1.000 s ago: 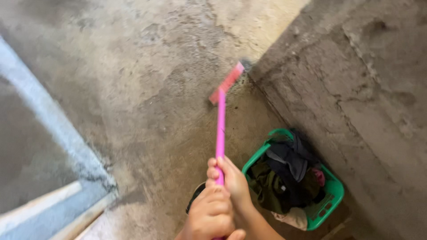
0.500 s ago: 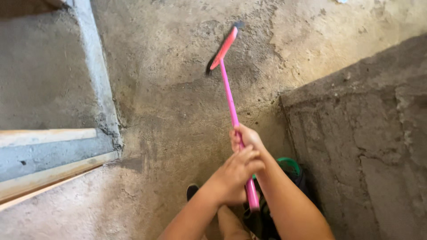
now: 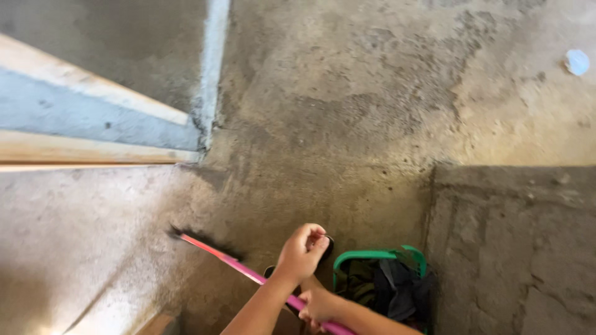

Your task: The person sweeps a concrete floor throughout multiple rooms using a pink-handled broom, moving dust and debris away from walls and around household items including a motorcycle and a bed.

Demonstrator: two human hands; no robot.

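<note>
A pink-handled broom [image 3: 245, 270] lies low across the concrete floor [image 3: 347, 124], its red head and dark bristles [image 3: 202, 239] pointing left. My right hand [image 3: 316, 305] grips the handle near the bottom edge. My left hand [image 3: 302, 251] is lifted off the handle, fingers curled shut with nothing seen in them, just above the handle and beside a dark shoe tip [image 3: 328, 245]. Part of the handle is hidden behind my left forearm.
A green plastic basket [image 3: 372, 255] with dark clothes [image 3: 388, 290] stands right of my hands, against a rough raised concrete block [image 3: 515, 248]. A stepped ledge with pale wooden edges [image 3: 81, 152] fills the upper left. A small white scrap [image 3: 577, 62] lies far right.
The broom head has swept from far ahead back to the near left. My left hand has let go of the handle. The view has turned, bringing the ledge to the upper left.
</note>
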